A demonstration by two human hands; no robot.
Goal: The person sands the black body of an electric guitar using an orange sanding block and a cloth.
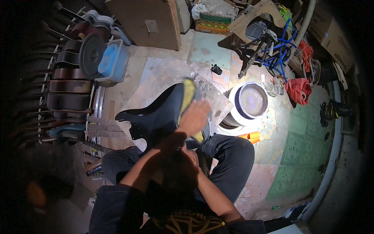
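A black electric guitar body (156,117) lies across my lap, tilted up toward the floor tiles. My left hand (194,117) presses flat on a yellow cloth (187,97) laid over the body's right edge. My right hand (189,159) is lower, in shadow, closed on the near end of the guitar body between my knees. My legs in dark trousers are folded on either side.
A white bucket with a round lid (249,102) stands right of the guitar, with an orange tube (250,135) beside it. Small metal parts (202,85) lie on a board. Several guitars (66,84) line the left wall, next to a blue tub (113,59). Red cloth (298,89) lies right.
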